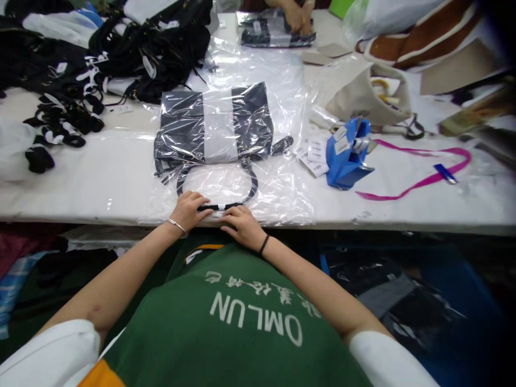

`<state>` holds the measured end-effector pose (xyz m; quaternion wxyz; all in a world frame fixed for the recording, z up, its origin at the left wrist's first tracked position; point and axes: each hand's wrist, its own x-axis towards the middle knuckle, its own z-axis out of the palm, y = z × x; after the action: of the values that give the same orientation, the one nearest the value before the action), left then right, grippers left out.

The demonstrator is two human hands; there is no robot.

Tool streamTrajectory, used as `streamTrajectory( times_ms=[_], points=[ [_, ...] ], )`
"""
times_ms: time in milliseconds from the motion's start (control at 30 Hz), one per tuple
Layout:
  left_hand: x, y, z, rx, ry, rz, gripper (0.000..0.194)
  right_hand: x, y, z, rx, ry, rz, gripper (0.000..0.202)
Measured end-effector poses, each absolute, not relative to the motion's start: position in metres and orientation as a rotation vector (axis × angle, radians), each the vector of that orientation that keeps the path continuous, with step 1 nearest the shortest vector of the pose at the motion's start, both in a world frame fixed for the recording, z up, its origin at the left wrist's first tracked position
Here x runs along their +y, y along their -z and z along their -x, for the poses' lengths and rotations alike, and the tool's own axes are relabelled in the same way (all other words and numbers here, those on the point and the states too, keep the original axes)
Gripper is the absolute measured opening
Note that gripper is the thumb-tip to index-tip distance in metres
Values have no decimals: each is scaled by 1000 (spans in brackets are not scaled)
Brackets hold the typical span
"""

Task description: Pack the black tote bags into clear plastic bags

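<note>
A black handbag (181,126) lies flat on the table inside a clear plastic bag (282,201), with a white paper band (220,126) around its middle. Its black handle (253,183) loops toward me under the plastic, and a small white wrap sits at the loop's near point. My left hand (191,211) pinches the handle left of that wrap, thumb below and fingers above. On the other side of the wrap, my right hand (244,227) grips the handle the same way. Both hands rest at the table's front edge.
Black bags (161,54) are heaped at the back left, with small black pieces (60,121) before them. To the right are a blue tape dispenser (346,156), a pink ribbon (419,188) and a beige pouch (363,99). Across the table, another person's hands (298,19) touch a wrapped bag.
</note>
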<state>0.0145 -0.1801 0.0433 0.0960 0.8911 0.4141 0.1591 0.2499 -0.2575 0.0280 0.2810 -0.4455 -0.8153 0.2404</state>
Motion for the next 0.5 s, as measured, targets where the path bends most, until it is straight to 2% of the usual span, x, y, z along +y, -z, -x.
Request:
streamTrajectory(
  times_ms=[100,200,300,500],
  points=[
    [-178,-51,-22,1140,-522,-2671,20,-255,-26,-246,-2114,-786,1102,7],
    [-175,-59,-27,1086,-586,-2716,18,-256,-28,-250,-1966,-833,1172,16],
    [-165,-66,-30,1043,-557,-2807,22,-253,-31,-247,-2006,-826,1239,33],
    [-141,-73,-25,1038,-542,-2770,35,-247,-34,-241,-2036,-1010,1189,29]
  ],
)
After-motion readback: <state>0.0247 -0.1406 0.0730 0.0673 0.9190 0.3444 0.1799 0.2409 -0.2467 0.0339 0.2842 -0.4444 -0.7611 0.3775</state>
